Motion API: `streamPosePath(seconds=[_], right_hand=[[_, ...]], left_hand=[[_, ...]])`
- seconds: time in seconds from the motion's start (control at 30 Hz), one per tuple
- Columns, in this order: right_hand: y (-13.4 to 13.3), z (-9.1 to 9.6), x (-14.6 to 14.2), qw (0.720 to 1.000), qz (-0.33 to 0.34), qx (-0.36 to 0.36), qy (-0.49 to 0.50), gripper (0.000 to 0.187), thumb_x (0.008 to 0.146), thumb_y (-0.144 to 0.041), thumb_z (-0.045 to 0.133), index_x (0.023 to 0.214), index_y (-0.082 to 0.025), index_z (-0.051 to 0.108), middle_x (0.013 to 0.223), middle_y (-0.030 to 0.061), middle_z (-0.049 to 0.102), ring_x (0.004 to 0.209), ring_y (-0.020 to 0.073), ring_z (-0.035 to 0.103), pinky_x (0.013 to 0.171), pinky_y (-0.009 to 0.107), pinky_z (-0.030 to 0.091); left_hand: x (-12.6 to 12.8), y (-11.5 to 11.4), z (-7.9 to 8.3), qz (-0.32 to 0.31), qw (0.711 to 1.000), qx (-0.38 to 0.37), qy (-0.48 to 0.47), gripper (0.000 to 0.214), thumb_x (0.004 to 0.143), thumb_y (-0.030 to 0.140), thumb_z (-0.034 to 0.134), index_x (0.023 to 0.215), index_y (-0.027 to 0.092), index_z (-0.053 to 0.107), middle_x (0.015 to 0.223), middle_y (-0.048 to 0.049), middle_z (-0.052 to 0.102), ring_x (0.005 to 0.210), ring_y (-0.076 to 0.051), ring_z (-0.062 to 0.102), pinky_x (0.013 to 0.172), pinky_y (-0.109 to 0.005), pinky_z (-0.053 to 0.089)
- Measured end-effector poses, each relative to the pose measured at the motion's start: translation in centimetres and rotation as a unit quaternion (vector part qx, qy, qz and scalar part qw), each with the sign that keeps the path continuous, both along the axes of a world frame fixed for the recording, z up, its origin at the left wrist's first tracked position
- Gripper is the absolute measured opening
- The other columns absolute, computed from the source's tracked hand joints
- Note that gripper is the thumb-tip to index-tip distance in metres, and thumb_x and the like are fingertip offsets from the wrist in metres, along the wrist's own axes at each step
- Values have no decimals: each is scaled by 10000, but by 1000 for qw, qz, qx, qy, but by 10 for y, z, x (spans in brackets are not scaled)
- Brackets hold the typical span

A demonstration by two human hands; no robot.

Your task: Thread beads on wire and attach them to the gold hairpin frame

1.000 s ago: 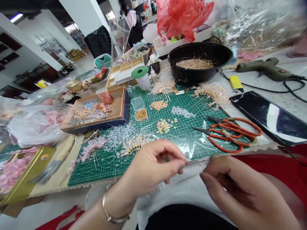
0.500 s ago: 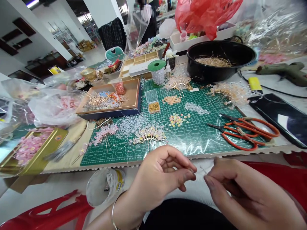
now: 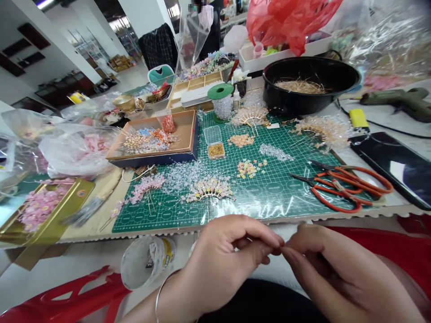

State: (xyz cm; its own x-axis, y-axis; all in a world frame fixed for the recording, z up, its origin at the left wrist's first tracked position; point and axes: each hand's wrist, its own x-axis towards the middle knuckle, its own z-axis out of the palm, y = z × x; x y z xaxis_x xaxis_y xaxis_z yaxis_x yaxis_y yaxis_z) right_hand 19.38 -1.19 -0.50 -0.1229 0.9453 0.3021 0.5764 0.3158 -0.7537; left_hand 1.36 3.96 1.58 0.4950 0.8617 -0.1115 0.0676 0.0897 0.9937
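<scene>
My left hand [image 3: 232,260] and my right hand [image 3: 333,269] meet fingertip to fingertip just in front of the table edge. Both are closed in a pinch, and whatever lies between the tips is too small and covered to make out. Beyond them on the green cutting mat [image 3: 266,193] rests a beaded hair comb [image 3: 210,190] with pale flowers. Near it are loose clear beads [image 3: 185,175], a pile of small pastel flower beads [image 3: 251,168], peach pieces [image 3: 241,140] and a small case of gold beads [image 3: 216,150].
Two orange-handled scissors [image 3: 340,193] lie at the mat's right, beside a dark tablet-like slab [image 3: 393,166]. A black basin [image 3: 310,98] stands behind. At left are a box of ornaments [image 3: 151,154] and a gold tin [image 3: 76,197]. Below the edge sits a white bucket [image 3: 138,264].
My hands have come together, and their fingertips now touch. A thin, shiny wire-like piece seen at the right fingertips before is now hidden.
</scene>
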Motion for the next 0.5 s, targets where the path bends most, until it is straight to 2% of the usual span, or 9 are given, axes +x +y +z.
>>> streamPosePath(seconds=[0.1,0.17,0.27,0.4,0.47,0.5], right_hand=[[2,-5,4,1000,18,10,6,77,949,-217,557,897,-253,602,693,-14,687,554,117,664,511,182,548],[3,-9,7,1000,18,21,1,90,960,-224,546,1033,-260,586,799,2,734,674,127,724,597,177,585],[6,-14,11,1000,16,14,0,145,971,-232,552,1108,-270,577,890,9,761,764,128,744,664,180,596],[8,-21,24,999,-29,-29,23,27,975,-294,569,985,-275,587,741,-30,700,581,123,671,521,192,544],[7,-24,32,997,-55,-51,27,39,978,-286,538,953,-279,567,683,-44,645,538,123,624,480,196,507],[6,-25,35,996,-68,-53,32,46,978,-273,519,954,-284,557,676,-47,629,544,127,613,479,201,496]], left_hand=[[2,2,1,7,977,193,88,149,865,74,671,849,200,749,834,-36,785,781,-163,728,745,-273,557],[6,3,0,17,954,274,121,111,864,87,682,864,190,723,799,-25,767,741,-152,709,709,-266,542],[12,6,-2,10,927,345,146,109,895,87,627,884,184,675,779,-21,733,709,-141,673,666,-263,525],[25,25,-9,-18,906,383,177,71,944,160,605,948,198,664,840,-14,746,769,-148,687,708,-271,531],[34,44,-16,-14,875,411,255,104,972,195,577,994,195,679,909,-30,756,829,-174,688,747,-307,529],[40,55,-21,-11,845,434,314,145,985,188,545,1007,191,689,941,-47,753,858,-196,681,761,-335,524]])
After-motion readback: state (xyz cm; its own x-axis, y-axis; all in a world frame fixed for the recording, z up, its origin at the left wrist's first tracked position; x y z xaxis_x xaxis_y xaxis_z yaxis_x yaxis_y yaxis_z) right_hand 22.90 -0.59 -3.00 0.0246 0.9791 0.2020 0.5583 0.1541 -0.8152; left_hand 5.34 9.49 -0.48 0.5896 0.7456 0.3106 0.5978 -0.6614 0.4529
